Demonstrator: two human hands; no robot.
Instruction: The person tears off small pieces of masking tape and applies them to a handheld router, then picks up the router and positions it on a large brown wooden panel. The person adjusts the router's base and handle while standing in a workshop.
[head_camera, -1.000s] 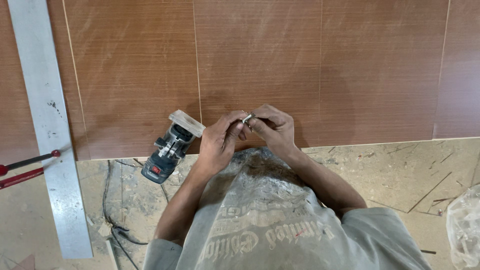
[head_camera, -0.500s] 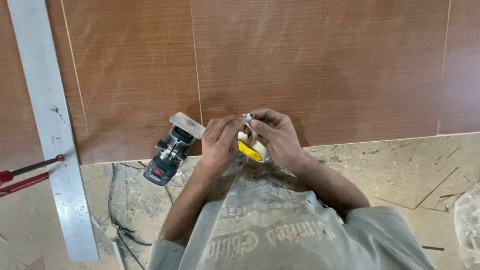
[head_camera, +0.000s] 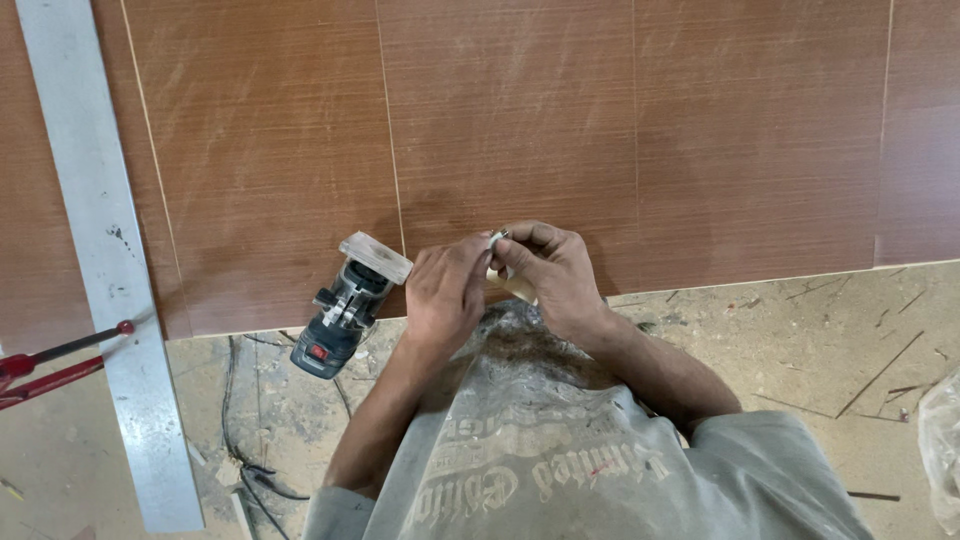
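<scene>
My left hand and my right hand meet fingertip to fingertip over the near edge of a brown wood-grain panel. Between the fingertips they pinch a small metal part. A pale yellowish object peeks out under my right hand, mostly hidden. Just left of my left hand a compact trim router with a clear base plate lies on its side across the panel's edge.
A long aluminium straightedge runs down the left side. A red-handled clamp pokes in from the left edge. A dark cable trails over the dusty chipboard floor. A clear plastic bag sits at the far right.
A yellow round object that showed between my hands half a second ago is now almost covered. My hands stayed in place, fingers shifting around the small metal part.
</scene>
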